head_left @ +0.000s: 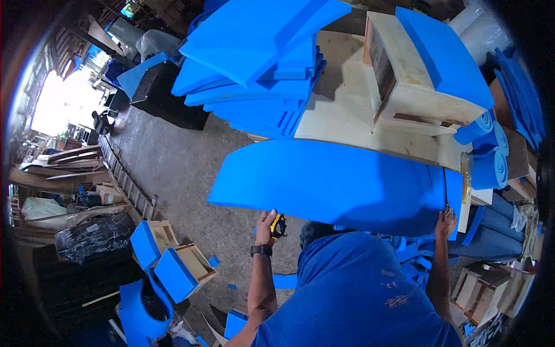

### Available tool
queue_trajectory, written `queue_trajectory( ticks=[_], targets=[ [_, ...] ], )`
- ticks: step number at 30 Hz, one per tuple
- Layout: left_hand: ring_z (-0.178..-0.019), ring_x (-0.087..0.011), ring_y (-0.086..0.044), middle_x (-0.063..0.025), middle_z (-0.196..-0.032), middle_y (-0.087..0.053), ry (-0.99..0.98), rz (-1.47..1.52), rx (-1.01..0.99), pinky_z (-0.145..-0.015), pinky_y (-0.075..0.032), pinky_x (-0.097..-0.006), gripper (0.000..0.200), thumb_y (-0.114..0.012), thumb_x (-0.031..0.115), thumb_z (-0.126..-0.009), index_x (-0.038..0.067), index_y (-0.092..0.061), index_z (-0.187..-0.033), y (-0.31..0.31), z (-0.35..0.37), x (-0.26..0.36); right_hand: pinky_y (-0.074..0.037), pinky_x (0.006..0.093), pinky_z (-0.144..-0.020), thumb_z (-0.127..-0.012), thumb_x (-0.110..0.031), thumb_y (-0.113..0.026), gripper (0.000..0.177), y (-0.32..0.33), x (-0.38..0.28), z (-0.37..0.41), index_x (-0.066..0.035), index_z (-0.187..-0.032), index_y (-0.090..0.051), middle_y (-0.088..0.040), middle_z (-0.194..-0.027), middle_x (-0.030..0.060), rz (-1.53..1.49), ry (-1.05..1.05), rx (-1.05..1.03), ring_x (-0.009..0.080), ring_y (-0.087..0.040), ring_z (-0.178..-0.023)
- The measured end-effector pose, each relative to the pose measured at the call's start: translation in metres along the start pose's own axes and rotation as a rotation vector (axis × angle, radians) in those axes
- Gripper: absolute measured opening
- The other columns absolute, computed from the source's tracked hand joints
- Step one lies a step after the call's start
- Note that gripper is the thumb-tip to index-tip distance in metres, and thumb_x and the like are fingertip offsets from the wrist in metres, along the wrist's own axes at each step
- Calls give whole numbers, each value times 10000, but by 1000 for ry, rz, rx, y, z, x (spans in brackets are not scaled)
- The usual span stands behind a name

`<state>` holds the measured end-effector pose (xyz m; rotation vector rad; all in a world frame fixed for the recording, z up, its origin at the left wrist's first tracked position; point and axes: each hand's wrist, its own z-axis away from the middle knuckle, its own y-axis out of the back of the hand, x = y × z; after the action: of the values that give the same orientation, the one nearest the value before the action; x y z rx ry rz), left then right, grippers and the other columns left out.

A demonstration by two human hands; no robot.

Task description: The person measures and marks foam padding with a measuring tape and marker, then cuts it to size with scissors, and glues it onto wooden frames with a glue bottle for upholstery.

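A long blue foam sheet lies across the near side of the pale wooden table, its left end overhanging. My left hand, with a dark watch on the wrist, is closed on a yellow and black tape measure just below the sheet's front edge. My right hand is at the sheet's right end, its fingers closed at the lower end of a thin dark object that runs across the foam; whether it is a blade or a pen is too small to tell.
A tall stack of blue foam sheets stands on the table's far left. A wooden frame with blue foam sits at the far right, beside foam rolls. Foam-covered wooden boxes and a ladder are on the floor at left.
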<state>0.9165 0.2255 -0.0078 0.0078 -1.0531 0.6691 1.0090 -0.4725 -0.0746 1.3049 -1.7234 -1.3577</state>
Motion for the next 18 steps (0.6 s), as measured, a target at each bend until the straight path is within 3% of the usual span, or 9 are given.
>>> queue_trajectory(
  ticks=[4,6,7,9,11,13,14,16,18],
  targets=[
    [-819,-161,-676,-39,-911,-674,48,-238,-15,-729,-558,-319,311,-664,343,-1004,48,-641,-1098,49,-49,-29,-508,498,-922,-823,-179,-795,341,-48,24,-11,-15,-1116,-736,-720,-1158,160,-246,-3,-4,381,-633,-1076],
    [-830,-174,-678,-57,-930,-686,174,-391,-15,-746,-556,-321,404,-672,424,-986,42,-650,-1117,51,-53,-49,-524,476,-939,-794,-138,-796,213,-18,-15,-9,-13,-959,-744,-718,-1169,184,-240,-208,-33,381,-667,-1057],
    [-842,-183,-682,-68,-944,-695,236,-460,14,-758,-554,-320,461,-674,475,-974,37,-658,-1119,41,-36,-42,-542,466,-898,-796,-146,-802,218,-24,-11,-8,-7,-947,-727,-733,-1078,188,-236,93,171,397,-678,-987],
    [-824,-211,-699,-97,-963,-723,313,-81,25,-738,-564,-342,553,-623,562,-982,18,-695,-1046,69,-41,-75,-531,475,-827,-835,-236,-799,278,18,-49,-3,-10,-968,-708,-720,-966,195,-217,90,169,405,-666,-906],
    [-829,-230,-713,-97,-964,-730,522,-317,-129,-728,-573,-347,515,-611,521,-1004,18,-698,-1075,86,-38,-52,-501,480,-755,-874,-272,-779,284,42,-71,12,-9,-943,-699,-696,-940,202,-208,-50,115,402,-638,-841],
    [-861,-226,-722,-81,-950,-735,-72,-1194,-736,-729,-574,-336,423,-598,427,-1031,24,-707,-1104,24,-4,31,-464,460,-642,-927,-300,-748,301,66,-105,24,-11,-895,-672,-673,-812,126,-182,-50,336,321,-616,-711],
    [-879,-196,-724,-72,-943,-744,-218,-1266,-863,-737,-571,-336,355,-594,356,-1040,33,-724,-1109,32,-16,27,-454,430,-608,-938,-291,-744,286,57,-109,33,-21,-882,-669,-667,-801,83,-469,-203,321,266,-614,-693],
    [-888,-184,-719,-77,-958,-747,-147,-1107,-834,-751,-566,-327,333,-592,323,-1042,28,-726,-1120,-38,6,71,-464,366,-579,-946,-255,-744,247,62,-124,52,-32,-878,-664,-662,-814,24,-978,-456,176,181,-623,-705],
    [-907,-173,-714,-84,-979,-751,191,-888,-653,-798,-558,-306,322,-633,296,-1023,9,-727,-1134,-112,6,81,-475,316,-583,-931,-183,-753,192,84,-165,70,-14,-893,-671,-660,-838,17,-1393,-528,-27,141,-608,-714]
  ],
)
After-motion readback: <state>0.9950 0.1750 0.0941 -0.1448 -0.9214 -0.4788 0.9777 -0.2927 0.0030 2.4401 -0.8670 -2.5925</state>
